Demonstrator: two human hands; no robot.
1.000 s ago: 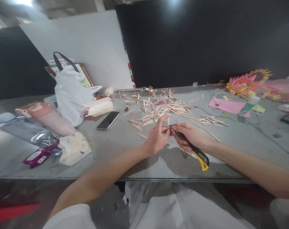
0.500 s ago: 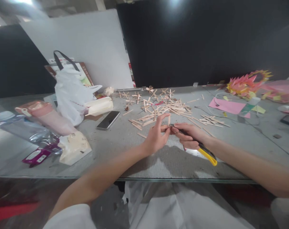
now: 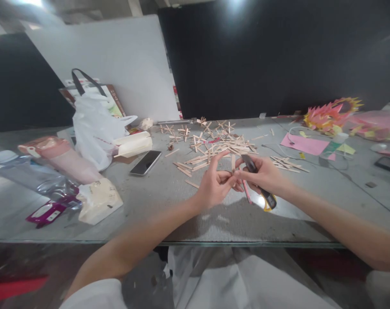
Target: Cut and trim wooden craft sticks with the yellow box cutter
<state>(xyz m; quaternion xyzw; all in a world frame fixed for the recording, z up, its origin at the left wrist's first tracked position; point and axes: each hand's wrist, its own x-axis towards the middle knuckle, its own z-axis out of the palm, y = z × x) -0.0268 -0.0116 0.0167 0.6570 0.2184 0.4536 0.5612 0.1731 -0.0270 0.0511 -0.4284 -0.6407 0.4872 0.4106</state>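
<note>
Left hand (image 3: 216, 185): thumb and fingertips pinched on the lower end of a short wooden stick (image 3: 233, 163), which stands nearly upright between the two hands, just above the grey table (image 3: 169, 189). Right hand (image 3: 264, 174): clenched round a utility knife (image 3: 268, 198), black body with yellow at the butt, front end toward the stick. Cannot tell whether the blade is out. A thin pink stick (image 3: 245, 192) slants below the fingers; which hand has it is unclear. Judgement: the wooden stick is light, thin and stiff, likely to split along the grain, so take it low at one end, fingers clear of the knife's front. Beyond lie the loose stick pile (image 3: 220, 146), a phone (image 3: 146, 162) and a white plastic bag (image 3: 95, 128).
</note>
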